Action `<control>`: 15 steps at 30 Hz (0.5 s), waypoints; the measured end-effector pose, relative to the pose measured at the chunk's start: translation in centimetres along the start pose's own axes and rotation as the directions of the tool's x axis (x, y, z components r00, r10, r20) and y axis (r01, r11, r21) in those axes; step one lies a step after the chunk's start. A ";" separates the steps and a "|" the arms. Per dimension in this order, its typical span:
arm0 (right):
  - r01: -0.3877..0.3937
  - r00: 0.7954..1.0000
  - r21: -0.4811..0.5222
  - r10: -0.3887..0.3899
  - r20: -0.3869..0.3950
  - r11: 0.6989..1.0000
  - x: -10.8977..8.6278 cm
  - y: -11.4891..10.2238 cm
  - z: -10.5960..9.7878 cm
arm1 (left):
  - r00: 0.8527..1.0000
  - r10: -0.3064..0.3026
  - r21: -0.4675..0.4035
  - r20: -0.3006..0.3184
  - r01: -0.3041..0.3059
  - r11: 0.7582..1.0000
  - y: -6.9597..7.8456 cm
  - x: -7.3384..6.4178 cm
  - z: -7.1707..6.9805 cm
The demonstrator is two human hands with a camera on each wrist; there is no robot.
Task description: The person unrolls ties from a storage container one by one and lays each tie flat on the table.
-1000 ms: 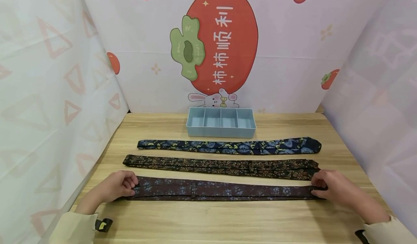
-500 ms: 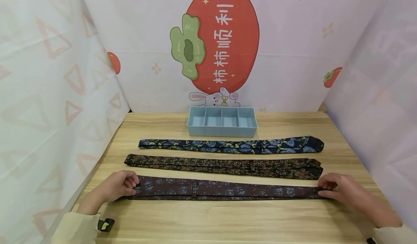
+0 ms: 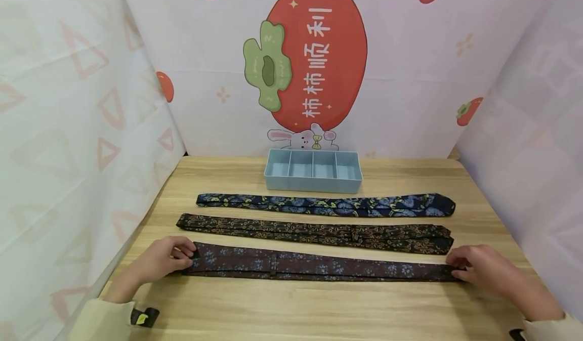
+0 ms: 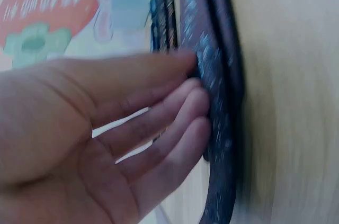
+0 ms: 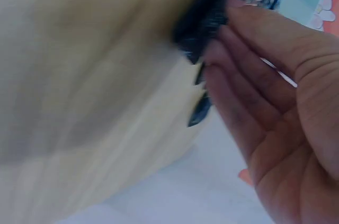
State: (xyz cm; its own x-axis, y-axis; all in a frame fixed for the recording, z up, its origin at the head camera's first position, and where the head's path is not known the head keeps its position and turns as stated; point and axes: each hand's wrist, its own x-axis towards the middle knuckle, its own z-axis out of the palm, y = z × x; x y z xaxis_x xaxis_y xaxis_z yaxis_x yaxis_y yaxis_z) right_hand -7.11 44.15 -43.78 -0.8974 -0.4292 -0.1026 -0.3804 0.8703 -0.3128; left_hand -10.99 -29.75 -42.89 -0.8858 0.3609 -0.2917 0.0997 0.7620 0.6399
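Observation:
A dark maroon necktie (image 3: pixel 319 267) with blue flower clusters stretches left to right in front of me, folded lengthwise into a long strip. My left hand (image 3: pixel 165 259) pinches its wider left end. In the left wrist view, the thumb and fingertips meet at the maroon cloth's edge. The narrower right end is pinched by my right hand (image 3: pixel 485 270); the right wrist view shows that corner between thumb and fingers. Behind it lie a black necktie (image 3: pixel 291 229) with a brownish pattern and a navy necktie (image 3: pixel 328 206) with blue and yellow figures, roughly parallel.
At the back of the wooden table (image 3: pixel 291 310) stands a pale blue box (image 3: pixel 314 183) with several compartments in a row. Printed white cloth (image 3: pixel 401 113) hangs behind the table and along both sides.
My right hand has shifted a little to the right with its end of the maroon necktie. The left end has come up slightly in my left hand. Both hands keep their hold.

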 end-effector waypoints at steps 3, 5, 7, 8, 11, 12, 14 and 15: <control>0.007 0.999 -0.009 -0.007 0.033 1.000 0.6 -0.7 -0.8 | 1.000 0.018 -0.088 0.020 -0.016 0.996 -0.3 -0.5 -0.7; -0.008 1.000 -0.042 0.009 0.018 0.999 1.2 -1.4 -1.4 | 0.999 0.045 -0.071 0.003 -0.045 0.996 0.1 -0.7 -0.9; -0.021 0.999 -0.081 0.019 -0.029 0.997 1.9 -2.4 -2.1 | 0.997 0.064 -0.016 -0.034 -0.065 0.998 1.1 -0.7 -0.9; -0.030 0.998 -0.096 0.025 -0.051 0.995 2.3 -3.0 -2.4 | 0.995 0.073 0.026 -0.061 -0.072 0.997 1.8 -0.6 -0.8; -0.070 0.995 -0.116 0.062 -0.072 0.991 3.6 -4.9 -3.2 | 0.984 0.103 0.177 -0.146 -0.077 0.981 3.9 0.0 -0.3; -0.084 0.995 -0.115 0.077 -0.067 0.990 4.0 -5.6 -3.4 | 0.979 0.112 0.222 -0.169 -0.073 0.972 4.6 0.3 0.0; -0.111 0.993 -0.126 0.106 -0.050 0.986 4.9 -6.9 -3.4 | 0.969 0.132 0.310 -0.209 -0.063 0.949 5.8 0.9 0.6; -0.116 0.993 -0.134 0.111 -0.049 0.984 5.3 -7.5 -3.3 | 0.965 0.145 0.348 -0.221 -0.061 0.936 6.4 1.2 0.9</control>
State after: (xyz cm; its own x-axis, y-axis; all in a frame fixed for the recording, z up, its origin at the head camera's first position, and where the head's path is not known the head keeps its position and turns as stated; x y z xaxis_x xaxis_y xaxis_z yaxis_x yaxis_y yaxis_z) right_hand -9.79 36.15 -38.92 -0.9437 -0.3181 -0.0904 -0.3001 0.9387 -0.1698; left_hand -11.03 -23.96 -39.85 -0.9399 0.3399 -0.0317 0.3049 0.8778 0.3695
